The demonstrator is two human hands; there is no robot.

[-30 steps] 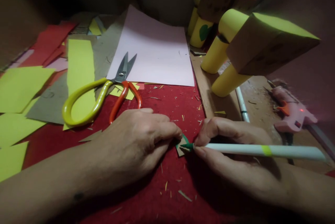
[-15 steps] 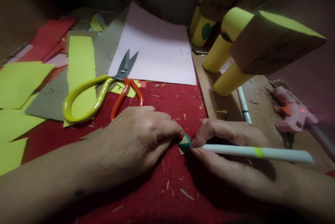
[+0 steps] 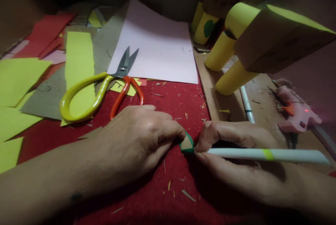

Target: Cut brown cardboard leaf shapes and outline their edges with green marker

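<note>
Low in the middle of the frame, the left hand (image 3: 136, 141) lay knuckles-up on the red tabletop (image 3: 170, 102), its grip drawn together, with the fingertips pressing on the left edge of a small cardboard piece (image 3: 186, 143). That piece, brown with a green edge, sat on the red surface between the two hands, just below the centre of the frame. The right hand (image 3: 236, 155), at lower right, had its grip clamped round a white marker (image 3: 265, 155) with a yellow-green band. The marker lay nearly level, its tail pointing to the right edge and its tip at the right side of the cardboard piece; the tip itself was hidden by the fingers.

Above the left hand lay scissors (image 3: 105, 90) with one yellow and one orange handle, the blades slightly apart and resting on a pale pink sheet (image 3: 157, 46) in the upper middle. Yellow paper pieces (image 3: 78, 60), red strips and grey card were spread over the left side. At upper right stood a cardboard model with yellow tubes (image 3: 236, 42) on a wooden board. A second white pen (image 3: 246, 104) lay below it. A pink glue gun (image 3: 296, 114) lay at the right edge, a small red light showing on it. Paper scraps dotted the red surface.
</note>
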